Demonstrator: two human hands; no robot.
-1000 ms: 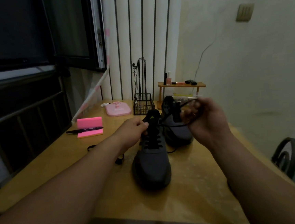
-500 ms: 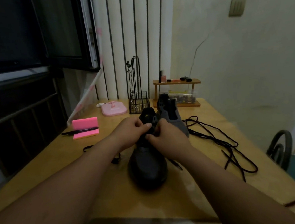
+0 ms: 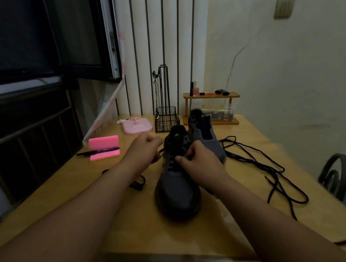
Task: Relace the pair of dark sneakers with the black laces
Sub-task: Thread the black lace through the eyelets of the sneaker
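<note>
Dark sneaker sits on the table between my two hands, and the other sneaker stands just behind my right hand. My left hand has curled fingers and pinches a black lace at the shoe's side, while my right hand pinches the dark sneaker by its lace holes. A loose lace lies to the right of my right hand, not touching it.
</note>
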